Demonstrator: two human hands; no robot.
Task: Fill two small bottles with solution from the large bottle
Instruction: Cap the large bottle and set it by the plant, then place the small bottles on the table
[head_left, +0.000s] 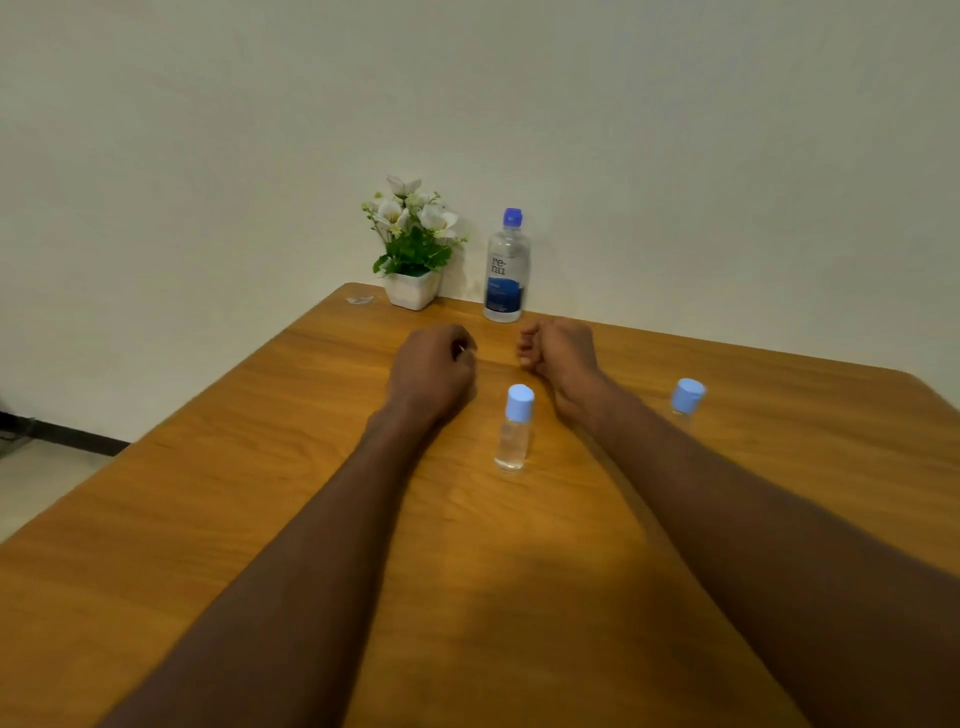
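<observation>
The large clear bottle (507, 266) with a blue cap and blue label stands upright at the far edge of the wooden table (208, 519), by the wall. One small clear bottle (514, 428) with a light blue cap stands between my forearms. A second small bottle (687, 397) with the same cap stands to the right of my right arm. My left hand (434, 371) and my right hand (561, 348) rest on the table in front of the large bottle, fingers curled shut, holding nothing that I can see.
A white pot of artificial white flowers (413, 244) stands left of the large bottle at the table's far corner. A small clear scrap (358, 300) lies near that corner. The wall runs close behind the table; floor shows at the left.
</observation>
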